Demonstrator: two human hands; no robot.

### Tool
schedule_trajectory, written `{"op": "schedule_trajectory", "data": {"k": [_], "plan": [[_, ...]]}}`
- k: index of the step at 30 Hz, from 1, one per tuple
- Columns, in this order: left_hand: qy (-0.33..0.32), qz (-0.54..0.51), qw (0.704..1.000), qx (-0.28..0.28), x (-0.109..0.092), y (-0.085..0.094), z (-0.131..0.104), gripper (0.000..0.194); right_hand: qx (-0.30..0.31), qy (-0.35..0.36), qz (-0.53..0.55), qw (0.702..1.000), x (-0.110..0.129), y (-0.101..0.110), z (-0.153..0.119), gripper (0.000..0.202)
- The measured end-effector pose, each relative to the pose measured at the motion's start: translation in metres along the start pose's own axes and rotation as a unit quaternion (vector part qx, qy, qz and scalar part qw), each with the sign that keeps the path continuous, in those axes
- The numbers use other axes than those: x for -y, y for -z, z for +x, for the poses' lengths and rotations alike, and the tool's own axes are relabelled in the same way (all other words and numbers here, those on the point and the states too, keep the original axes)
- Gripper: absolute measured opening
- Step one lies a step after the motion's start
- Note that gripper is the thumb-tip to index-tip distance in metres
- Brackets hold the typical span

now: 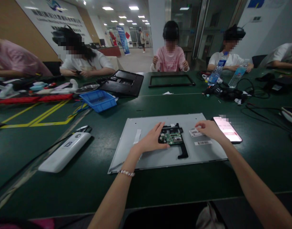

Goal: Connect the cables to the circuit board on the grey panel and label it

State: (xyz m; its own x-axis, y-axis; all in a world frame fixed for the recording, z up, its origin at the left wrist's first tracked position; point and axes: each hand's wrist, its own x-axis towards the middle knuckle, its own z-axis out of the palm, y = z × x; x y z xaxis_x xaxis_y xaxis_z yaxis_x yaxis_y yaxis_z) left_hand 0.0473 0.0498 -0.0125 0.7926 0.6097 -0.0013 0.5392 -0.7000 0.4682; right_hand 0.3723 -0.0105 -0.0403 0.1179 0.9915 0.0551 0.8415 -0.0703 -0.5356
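A flat light-grey display panel [155, 159] lies in front of me on the dark green table. On its middle rests a green circuit board [172, 138] in a black plastic bracket [183, 151]. My left hand [152, 138] spans the board's left side, thumb along the near edge and fingers along the far edge. My right hand [209, 128] is over the panel's right part, thumb and fingertips pinched together by a printed white label [195, 132]. Whatever is between those fingertips, if anything, is too small to make out. A barcode sticker [203, 143] shows just below.
Right of the panel lies a lit phone [228, 128]. A white power bank [64, 152] with a cable is at left. Beyond are a blue basket [98, 100], a black laptop shell [123, 82], a black frame [172, 86], bottles [217, 70] and tangled cables. Several people sit around the table.
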Motion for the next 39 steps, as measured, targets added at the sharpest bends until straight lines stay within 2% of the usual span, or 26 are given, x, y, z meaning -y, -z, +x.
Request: {"op": "schedule_trajectory", "data": {"k": [3,5,10,17,22,28,35,39], "plan": [[0.0,0.002,1.0,-0.005,0.002,-0.002,0.0,0.102,-0.025,-0.01,0.038,0.999,0.003,0.002,-0.004,0.023],[0.001,0.009,1.0,-0.008,0.003,-0.001,-0.001,0.102,-0.017,-0.008,0.102,0.995,0.007,0.001,-0.006,0.022],[-0.019,0.051,0.998,-0.034,-0.007,0.002,0.0,0.098,0.073,-0.022,0.267,0.961,0.025,-0.008,-0.011,0.022],[-0.093,0.083,0.989,-0.074,-0.044,-0.008,0.009,0.055,0.159,-0.052,0.353,0.921,0.045,-0.013,-0.019,0.022],[-0.1,0.12,0.984,-0.08,-0.061,-0.016,0.011,0.044,0.188,-0.047,0.351,0.916,0.046,-0.017,-0.018,0.023],[-0.114,0.156,0.979,-0.056,-0.063,-0.02,0.012,0.039,0.166,0.04,0.316,0.933,0.043,-0.022,-0.015,0.018],[-0.121,0.174,0.977,-0.037,-0.063,-0.022,0.013,0.037,0.104,0.073,0.231,0.965,0.052,-0.024,-0.02,0.017],[-0.124,0.176,0.976,-0.037,-0.063,-0.023,0.013,0.036,0.083,0.095,0.208,0.97,0.054,-0.026,-0.02,0.016]]}}
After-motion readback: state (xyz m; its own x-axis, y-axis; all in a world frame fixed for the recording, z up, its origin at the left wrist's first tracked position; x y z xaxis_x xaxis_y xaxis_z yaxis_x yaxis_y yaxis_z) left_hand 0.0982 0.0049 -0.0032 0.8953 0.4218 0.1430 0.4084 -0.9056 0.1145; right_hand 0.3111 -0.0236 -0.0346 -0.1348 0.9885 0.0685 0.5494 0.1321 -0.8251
